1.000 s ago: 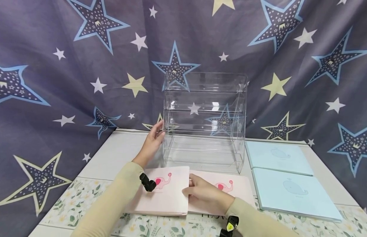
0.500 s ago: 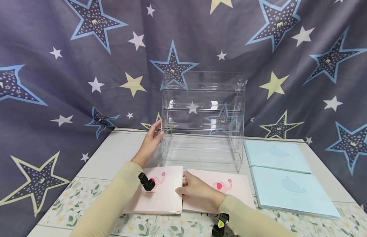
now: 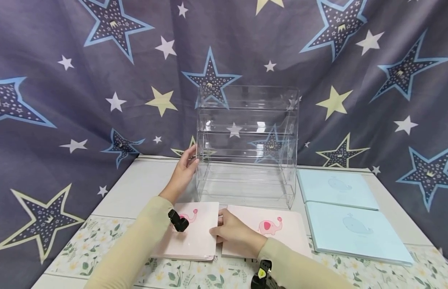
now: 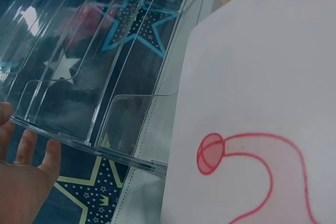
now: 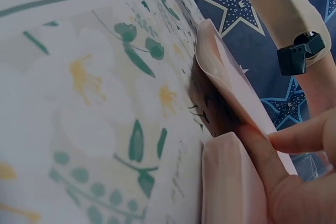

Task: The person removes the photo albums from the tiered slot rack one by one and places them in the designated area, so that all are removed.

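A pink booklet (image 3: 200,239) with a printed elephant lies near the table's front, its right edge slightly raised. My right hand (image 3: 238,230) pinches that edge, thumb on top and a finger underneath, as the right wrist view shows. To its right lies a second pink booklet (image 3: 290,224), partly behind my right hand. Behind them stands a clear tiered display rack (image 3: 247,133) with bare shelves. My left hand (image 3: 182,172) touches the rack's left side, its fingers fairly straight against the edge in the left wrist view. My left wrist and its camera hide part of the first booklet.
Two blue booklets (image 3: 357,228) with a whale print lie flat at the right, one behind the other. A floral mat (image 3: 101,237) covers the front of the white table (image 3: 137,188). Behind the rack hangs a dark curtain (image 3: 224,32) with stars.
My right hand and the pinched pink booklet have shifted left, opening a gap to the second pink booklet. My left hand stays at the rack's side. The head view has shifted slightly.
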Available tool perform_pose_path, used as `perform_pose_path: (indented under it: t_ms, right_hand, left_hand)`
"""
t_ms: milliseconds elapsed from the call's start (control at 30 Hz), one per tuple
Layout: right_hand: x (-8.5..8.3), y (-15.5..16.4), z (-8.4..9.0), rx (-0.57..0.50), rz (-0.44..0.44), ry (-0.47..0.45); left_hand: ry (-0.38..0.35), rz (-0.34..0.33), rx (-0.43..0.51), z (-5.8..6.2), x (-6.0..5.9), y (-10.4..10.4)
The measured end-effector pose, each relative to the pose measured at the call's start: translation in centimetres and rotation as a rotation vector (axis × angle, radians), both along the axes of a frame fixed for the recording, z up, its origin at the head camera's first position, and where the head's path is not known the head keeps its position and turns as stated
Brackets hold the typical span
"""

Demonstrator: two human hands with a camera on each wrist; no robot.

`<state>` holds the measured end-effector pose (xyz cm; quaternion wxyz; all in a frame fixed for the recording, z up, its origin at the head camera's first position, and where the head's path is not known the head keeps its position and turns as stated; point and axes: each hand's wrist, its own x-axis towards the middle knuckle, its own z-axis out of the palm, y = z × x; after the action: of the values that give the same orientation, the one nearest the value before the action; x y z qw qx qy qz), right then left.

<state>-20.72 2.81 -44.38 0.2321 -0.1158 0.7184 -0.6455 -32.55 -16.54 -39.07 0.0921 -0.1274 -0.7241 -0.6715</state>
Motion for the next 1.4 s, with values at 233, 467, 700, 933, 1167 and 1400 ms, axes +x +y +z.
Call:
perform_pose_path:
  t_ms: [233, 467, 700, 933, 1167, 1400]
  right_hand:
    - [-0.2, 0.1, -0.1, -0.057, 0.037, -0.025]
    - [0.3, 1.7, 0.6, -0.009, 0.12, 0.042]
    - [1.0, 3.0, 2.2, 0.09, 0.144, 0.105]
    - [0.3, 4.8, 3.0, 0.02, 0.177, 0.145]
    - [-0.6, 8.5, 3.4, 0.058, 0.157, 0.256]
    - [-1.8, 12.7, 3.8, 0.151, 0.076, 0.335]
  left_hand:
    - [0.008, -0.01, 0.008, 0.1, 0.0, -0.2]
    - [-0.004, -0.004, -0.006, 0.1, 0.0, -0.2]
    - [-0.011, -0.005, -0.002, 0.0, -0.1, -0.2]
    - [-0.013, 0.002, 0.011, 0.0, -0.1, -0.2]
    - [-0.021, 0.008, 0.005, 0.0, 0.0, -0.1]
    - [-0.025, 0.017, -0.008, 0.2, 0.0, -0.1]
